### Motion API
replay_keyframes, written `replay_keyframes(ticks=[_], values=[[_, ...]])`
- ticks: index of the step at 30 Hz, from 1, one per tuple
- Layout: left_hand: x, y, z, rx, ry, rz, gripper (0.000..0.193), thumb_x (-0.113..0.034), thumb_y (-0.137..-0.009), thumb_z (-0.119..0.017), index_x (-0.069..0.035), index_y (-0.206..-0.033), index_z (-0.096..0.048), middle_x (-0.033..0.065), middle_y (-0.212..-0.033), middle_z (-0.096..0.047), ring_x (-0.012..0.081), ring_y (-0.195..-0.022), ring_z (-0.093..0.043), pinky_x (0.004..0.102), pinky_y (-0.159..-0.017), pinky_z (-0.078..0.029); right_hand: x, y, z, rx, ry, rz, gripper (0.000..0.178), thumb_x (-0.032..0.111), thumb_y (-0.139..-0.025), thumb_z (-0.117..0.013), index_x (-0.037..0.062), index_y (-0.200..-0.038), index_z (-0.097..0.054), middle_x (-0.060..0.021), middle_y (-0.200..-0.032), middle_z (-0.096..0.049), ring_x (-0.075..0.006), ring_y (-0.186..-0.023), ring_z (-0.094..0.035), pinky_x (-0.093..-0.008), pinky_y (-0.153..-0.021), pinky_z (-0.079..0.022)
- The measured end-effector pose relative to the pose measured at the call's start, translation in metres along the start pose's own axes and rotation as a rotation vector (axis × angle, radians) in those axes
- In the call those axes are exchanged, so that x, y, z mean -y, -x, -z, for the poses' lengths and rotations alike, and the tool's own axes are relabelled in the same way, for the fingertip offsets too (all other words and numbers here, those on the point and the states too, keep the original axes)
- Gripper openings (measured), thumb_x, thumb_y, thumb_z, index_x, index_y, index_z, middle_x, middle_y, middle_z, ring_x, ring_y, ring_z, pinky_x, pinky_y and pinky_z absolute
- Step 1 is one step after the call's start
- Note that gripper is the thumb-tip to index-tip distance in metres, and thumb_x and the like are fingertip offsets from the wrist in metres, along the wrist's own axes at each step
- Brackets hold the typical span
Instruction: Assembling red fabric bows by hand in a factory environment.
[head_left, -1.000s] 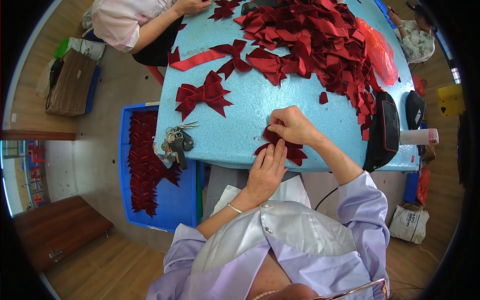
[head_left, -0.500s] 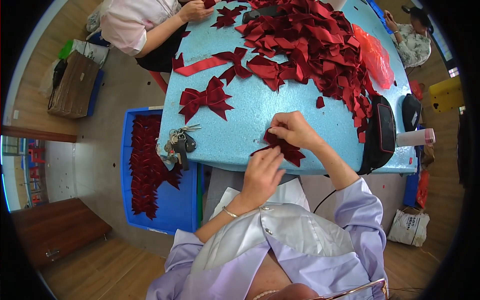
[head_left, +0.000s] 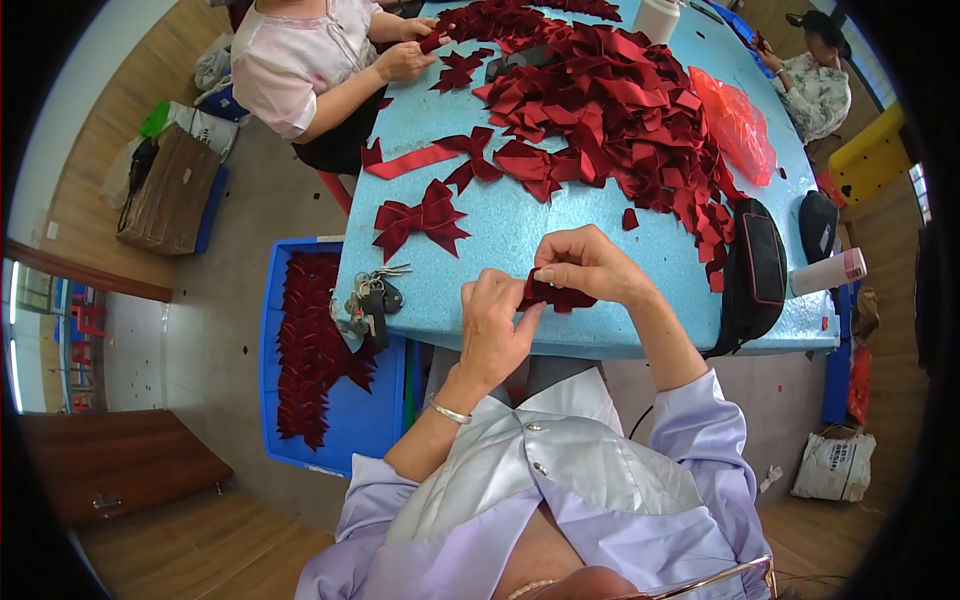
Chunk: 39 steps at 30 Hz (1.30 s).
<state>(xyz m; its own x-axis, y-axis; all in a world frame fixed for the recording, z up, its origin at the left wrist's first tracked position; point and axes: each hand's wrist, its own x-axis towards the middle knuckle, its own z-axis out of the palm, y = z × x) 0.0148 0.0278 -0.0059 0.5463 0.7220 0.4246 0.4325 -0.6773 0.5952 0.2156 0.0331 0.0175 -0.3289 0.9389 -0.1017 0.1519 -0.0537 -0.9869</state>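
Observation:
Just over the near edge of the blue table, a dark red velvet ribbon bow (head_left: 565,297) is held between both my hands. My right hand (head_left: 592,264) pinches its top with thumb and forefinger. Closed on its left end is my left hand (head_left: 494,318), partly covering the ribbon. Beyond them lies a finished-looking red bow (head_left: 420,218), spread flat. Farther off, another bow (head_left: 473,158) has a long ribbon strip (head_left: 410,161) reaching left from it. A large heap of red ribbon pieces (head_left: 640,120) covers the table's far right.
A bunch of keys (head_left: 370,300) sits at the table's left corner. Below it, a blue bin (head_left: 368,425) contains rows of red bows. On the right are a black pouch (head_left: 757,265), a pale bottle (head_left: 828,272) and a red plastic bag (head_left: 735,125). Two people sit at the table.
My left hand has moved up and left to the bow's left end, its fingers now closed. The bow is lifted and turned; its tails show less. The whole view has shifted slightly.

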Motion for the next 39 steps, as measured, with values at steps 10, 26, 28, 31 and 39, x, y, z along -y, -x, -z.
replay_keyframes(ticks=[10,26,28,31,39], values=[[-0.007,0.001,0.0,-0.144,1.164,0.491,0.017,-0.006,-0.084,-0.067,-0.001,-0.1,-0.061,0.004,-0.089,-0.066,0.0117,-0.076,-0.062,0.0266,-0.073,-0.048,-0.022,0.039,-0.028,-0.542,-0.398,0.305,0.017,0.002,-0.088,-0.057,-0.0012,-0.104,-0.06,-0.0074,-0.096,-0.065,-0.0124,-0.087,-0.06,-0.026,-0.08,-0.047],[-0.033,0.001,0.021,-0.009,1.3,0.549,0.011,-0.008,-0.086,-0.068,-0.004,-0.096,-0.065,0.0017,-0.088,-0.067,0.0066,-0.076,-0.058,0.0223,-0.071,-0.045,0.01,0.059,-0.058,-0.426,-0.422,0.296,0.018,0.006,-0.087,-0.06,-0.0045,-0.102,-0.06,-0.0119,-0.093,-0.067,-0.0173,-0.079,-0.062,-0.028,-0.072,-0.049],[-0.03,0.003,0.023,0.021,1.299,0.54,0.01,-0.009,-0.086,-0.068,-0.004,-0.095,-0.066,0.0012,-0.088,-0.067,0.0059,-0.077,-0.057,0.0221,-0.071,-0.044,0.007,0.058,-0.055,-0.456,-0.413,0.188,0.017,0.009,-0.087,-0.061,-0.0043,-0.098,-0.061,-0.0118,-0.088,-0.066,-0.017,-0.075,-0.062,-0.0283,-0.068,-0.049],[-0.011,0.011,0.024,0.016,1.411,0.714,0.011,-0.01,-0.087,-0.068,-0.004,-0.095,-0.066,0.0022,-0.088,-0.067,0.0062,-0.077,-0.06,0.0192,-0.064,-0.043,0.009,0.056,-0.053,-0.485,-0.427,0.15,0.016,0.01,-0.087,-0.062,-0.0039,-0.095,-0.061,-0.0114,-0.083,-0.066,-0.0165,-0.071,-0.061,-0.0284,-0.065,-0.048],[-0.013,0.013,0.033,-0.009,1.277,0.524,0.011,-0.005,-0.088,-0.066,-0.001,-0.098,-0.062,0.0016,-0.088,-0.067,0.007,-0.084,-0.061,0.0228,-0.078,-0.048,0.009,0.056,-0.054,-0.446,-0.544,0.155,0.014,0.011,-0.088,-0.062,-0.0024,-0.092,-0.063,-0.0105,-0.078,-0.066,-0.0153,-0.068,-0.061,-0.0274,-0.063,-0.048]])
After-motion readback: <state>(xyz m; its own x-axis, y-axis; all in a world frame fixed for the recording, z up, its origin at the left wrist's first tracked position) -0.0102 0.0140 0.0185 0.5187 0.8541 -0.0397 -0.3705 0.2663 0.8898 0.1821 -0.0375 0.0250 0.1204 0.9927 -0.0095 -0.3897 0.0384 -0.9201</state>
